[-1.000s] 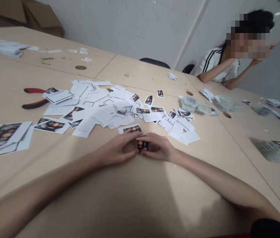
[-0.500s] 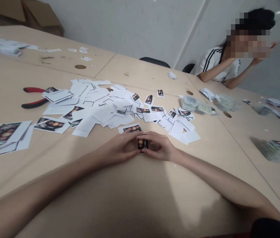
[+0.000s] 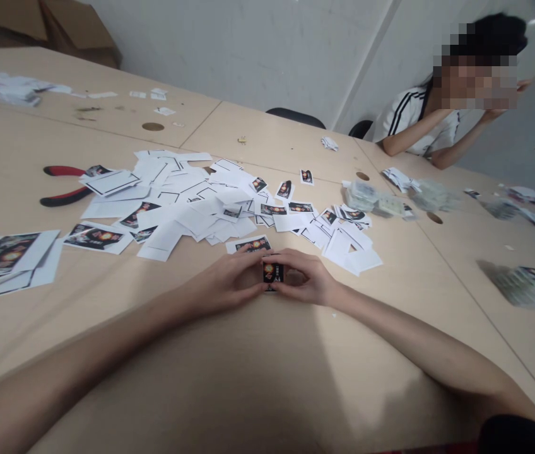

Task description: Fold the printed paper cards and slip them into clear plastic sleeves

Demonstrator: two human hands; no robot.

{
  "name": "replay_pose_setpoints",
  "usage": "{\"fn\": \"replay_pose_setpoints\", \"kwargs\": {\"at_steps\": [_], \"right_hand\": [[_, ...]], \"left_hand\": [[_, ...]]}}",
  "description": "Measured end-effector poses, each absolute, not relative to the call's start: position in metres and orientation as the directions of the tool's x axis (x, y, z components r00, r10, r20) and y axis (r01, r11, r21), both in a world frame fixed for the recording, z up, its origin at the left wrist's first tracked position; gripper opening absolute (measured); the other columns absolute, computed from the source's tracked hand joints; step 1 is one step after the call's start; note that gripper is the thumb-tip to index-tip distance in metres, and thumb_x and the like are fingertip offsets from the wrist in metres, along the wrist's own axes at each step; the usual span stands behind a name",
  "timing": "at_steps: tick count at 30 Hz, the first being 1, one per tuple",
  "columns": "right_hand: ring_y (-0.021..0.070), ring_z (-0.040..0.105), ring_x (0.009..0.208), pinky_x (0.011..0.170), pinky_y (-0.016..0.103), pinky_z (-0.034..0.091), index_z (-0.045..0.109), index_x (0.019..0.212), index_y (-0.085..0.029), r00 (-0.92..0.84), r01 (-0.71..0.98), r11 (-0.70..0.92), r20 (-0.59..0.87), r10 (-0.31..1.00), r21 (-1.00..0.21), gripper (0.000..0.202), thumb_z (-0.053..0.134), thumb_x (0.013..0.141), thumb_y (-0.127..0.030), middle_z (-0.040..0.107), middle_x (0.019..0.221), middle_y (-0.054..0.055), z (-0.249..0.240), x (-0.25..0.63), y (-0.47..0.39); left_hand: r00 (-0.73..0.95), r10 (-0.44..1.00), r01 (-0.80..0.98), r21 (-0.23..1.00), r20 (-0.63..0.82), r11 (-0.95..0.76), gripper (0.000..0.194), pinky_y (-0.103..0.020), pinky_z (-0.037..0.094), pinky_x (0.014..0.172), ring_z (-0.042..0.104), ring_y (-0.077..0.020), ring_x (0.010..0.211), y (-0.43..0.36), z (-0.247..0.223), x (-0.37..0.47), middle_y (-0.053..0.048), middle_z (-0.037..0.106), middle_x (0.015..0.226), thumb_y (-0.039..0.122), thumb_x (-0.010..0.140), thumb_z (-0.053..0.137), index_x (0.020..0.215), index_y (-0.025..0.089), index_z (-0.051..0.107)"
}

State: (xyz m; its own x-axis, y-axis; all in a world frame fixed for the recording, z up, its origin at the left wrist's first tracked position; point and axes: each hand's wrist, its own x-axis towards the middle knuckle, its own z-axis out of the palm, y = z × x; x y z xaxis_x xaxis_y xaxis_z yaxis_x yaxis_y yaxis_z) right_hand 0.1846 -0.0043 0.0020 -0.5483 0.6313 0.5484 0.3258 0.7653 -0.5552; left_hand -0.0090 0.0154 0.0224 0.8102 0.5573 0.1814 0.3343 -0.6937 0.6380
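Between my two hands, just above the table's middle, is a small dark printed piece point(image 3: 273, 272) with orange and white markings. My left hand point(image 3: 229, 280) grips its left side between thumb and fingers. On its right side, my right hand point(image 3: 308, 276) holds it the same way, fingertips along the top and thumb at the bottom edge. Right behind my hands lies a printed card point(image 3: 251, 244) with a dark and orange picture. A loose heap of white paper pieces point(image 3: 192, 202) spreads beyond, some printed and others with black lines.
Red-and-black handled pliers point(image 3: 65, 186) lie left of the heap. Printed sheets point(image 3: 16, 261) are at the far left. Clear plastic packs point(image 3: 362, 197) sit at the right, with another stack point(image 3: 532, 287) nearer. A person point(image 3: 419, 120) sits across the table point(image 3: 229, 378), arms raised.
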Motion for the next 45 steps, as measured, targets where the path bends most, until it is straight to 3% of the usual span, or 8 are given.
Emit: {"fn": "replay_pose_setpoints", "kwargs": {"at_steps": [45], "right_hand": [[0.0157,0.051,0.1,0.083,0.033,0.046,0.047,0.11,-0.021,-0.531,0.35,0.783,0.58,0.618,-0.514,0.038,0.056,0.073,-0.023,0.056,0.106,0.006,0.0009,0.1847,-0.0063]], "left_hand": [[0.81,0.546,0.306,0.641,0.213,-0.704,0.039,-0.031,0.039,0.084,0.049,-0.0186,0.101,0.018,0.0177,-0.0092,-0.005,0.052,0.112,0.023,0.08,0.044,0.119,0.021,0.037]]}}
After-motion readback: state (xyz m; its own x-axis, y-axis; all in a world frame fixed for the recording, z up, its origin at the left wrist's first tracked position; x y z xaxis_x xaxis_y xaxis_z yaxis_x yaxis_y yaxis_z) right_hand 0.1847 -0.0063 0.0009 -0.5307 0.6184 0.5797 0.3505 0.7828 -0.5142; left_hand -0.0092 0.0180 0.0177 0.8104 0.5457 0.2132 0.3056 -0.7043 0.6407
